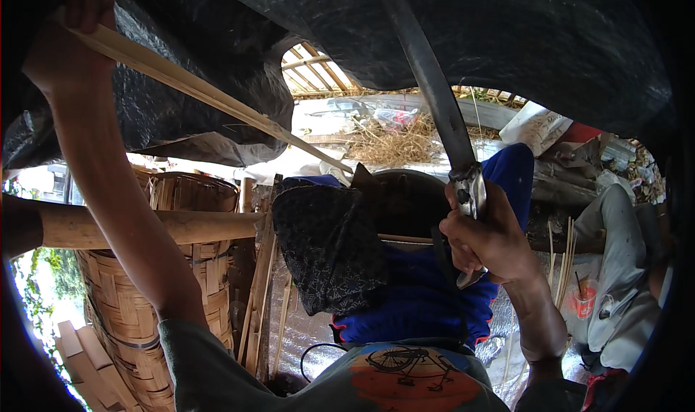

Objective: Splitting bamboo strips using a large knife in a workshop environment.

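My left hand (pixel 90 3) is raised at the upper left, closed around one end of a long, pale bamboo strip (pixel 195 87). The strip slants down to the right. Its far end comes close to a dark patterned cloth (pixel 329 242) draped over my left knee, beside a dark, pointed object I cannot identify. In my right hand (pixel 489 231) is a machete (pixel 431 79), gripped by its metal handle. Its long dark blade points up and away, apart from the strip. Blue trousers (pixel 427 289) cover my legs.
Black plastic sheeting (pixel 565 43) hangs overhead. At the left stand a woven bamboo basket (pixel 134 318) and a horizontal bamboo pole (pixel 152 226). Another person's grey-clad leg (pixel 615 260) is at the right, near a red cup (pixel 583 301). Dry straw (pixel 402 143) lies ahead.
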